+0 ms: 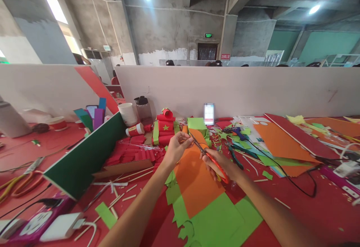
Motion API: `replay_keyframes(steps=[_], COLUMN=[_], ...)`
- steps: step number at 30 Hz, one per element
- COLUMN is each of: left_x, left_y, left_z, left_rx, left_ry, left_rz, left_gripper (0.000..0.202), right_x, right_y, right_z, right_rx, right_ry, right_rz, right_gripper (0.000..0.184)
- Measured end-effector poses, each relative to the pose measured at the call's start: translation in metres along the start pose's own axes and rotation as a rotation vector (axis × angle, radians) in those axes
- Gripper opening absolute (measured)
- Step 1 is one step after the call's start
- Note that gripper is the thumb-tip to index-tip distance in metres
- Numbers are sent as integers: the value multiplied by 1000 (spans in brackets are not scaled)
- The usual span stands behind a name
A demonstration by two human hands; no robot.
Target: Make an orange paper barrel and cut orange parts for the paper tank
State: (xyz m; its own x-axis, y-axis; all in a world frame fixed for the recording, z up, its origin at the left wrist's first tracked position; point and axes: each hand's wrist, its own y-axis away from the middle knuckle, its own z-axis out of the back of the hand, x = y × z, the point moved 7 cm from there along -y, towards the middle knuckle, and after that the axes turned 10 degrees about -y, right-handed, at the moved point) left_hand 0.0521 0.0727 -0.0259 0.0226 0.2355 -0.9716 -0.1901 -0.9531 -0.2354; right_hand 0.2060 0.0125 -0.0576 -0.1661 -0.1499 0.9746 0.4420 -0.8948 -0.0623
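Observation:
My right hand (221, 164) is closed round the red handles of a pair of scissors (209, 157), whose blades point up and left toward my left hand. My left hand (177, 147) pinches something small and thin at the blade tips; I cannot make out what it is. Both hands hover over an orange paper sheet (194, 179) that lies on light green paper (219, 220) on the red table.
A red and green paper model with a yellow star (164, 128) stands behind the hands. A green board (81, 160) leans at left. A phone (209, 113) rests against the white partition. A glue gun (237, 131), pliers (234, 156), orange sheets (281, 142) and cables lie at right.

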Motion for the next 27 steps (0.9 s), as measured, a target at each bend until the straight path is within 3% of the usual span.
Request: replay_keyframes(steps=[9,27], left_x=[2,-6], left_y=[2,1], left_z=[0,0], left_rx=[-22,18], left_ry=[114,-23], left_rz=[51,-19], left_gripper=[43,34], right_x=[1,0], right_y=[-1,0], right_z=[-5,0], right_rx=[-7,-4], right_ry=[-73,-81], right_rz=[23,-7], right_gripper=[48,54])
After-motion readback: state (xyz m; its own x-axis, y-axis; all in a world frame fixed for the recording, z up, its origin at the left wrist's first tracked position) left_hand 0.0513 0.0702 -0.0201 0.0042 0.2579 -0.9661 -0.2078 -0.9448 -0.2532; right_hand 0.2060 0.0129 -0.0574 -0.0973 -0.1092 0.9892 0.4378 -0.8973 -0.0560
